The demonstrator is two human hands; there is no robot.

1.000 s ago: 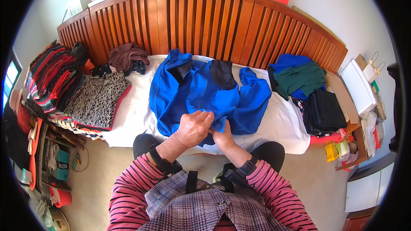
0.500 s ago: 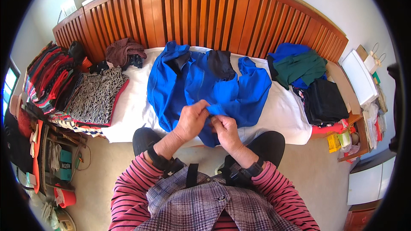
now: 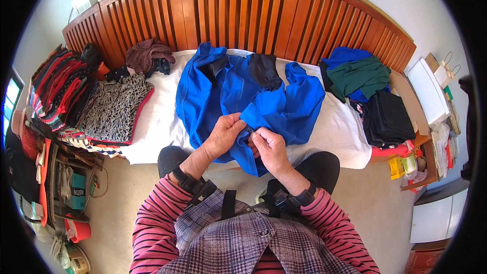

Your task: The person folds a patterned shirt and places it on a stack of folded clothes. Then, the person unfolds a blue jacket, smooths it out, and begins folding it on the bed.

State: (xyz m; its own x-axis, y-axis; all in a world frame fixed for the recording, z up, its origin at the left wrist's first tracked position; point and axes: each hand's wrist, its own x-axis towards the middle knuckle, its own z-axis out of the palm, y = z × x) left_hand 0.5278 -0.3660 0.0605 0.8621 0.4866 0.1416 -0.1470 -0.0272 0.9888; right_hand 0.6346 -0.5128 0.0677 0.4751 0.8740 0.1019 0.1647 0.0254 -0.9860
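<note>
A bright blue jacket (image 3: pixel 231 83) with dark lining lies rumpled across the white sheet in front of me. My left hand (image 3: pixel 223 133) pinches a blue edge of it, like a cuff or collar, near the front of the bed. Close beside it, my right hand (image 3: pixel 270 148) grips the same part of the cloth, thumb on top. A small dark patch shows between the two hands. Below my right hand a blue fold hangs over the bed's front edge. My fingertips are partly hidden in the cloth.
Folded clothes (image 3: pixel 58 86) are stacked at the far left, beside a black-and-cream patterned garment (image 3: pixel 115 109). To the right lie a green garment (image 3: pixel 362 78) and folded black clothes (image 3: pixel 390 122). A slatted wooden headboard (image 3: pixel 241 12) stands behind the white sheet (image 3: pixel 152 139).
Both hands have shifted slightly, and the held blue edge has been turned and spread, showing a wider flap and a dark patch. My right hand has moved a little right.
</note>
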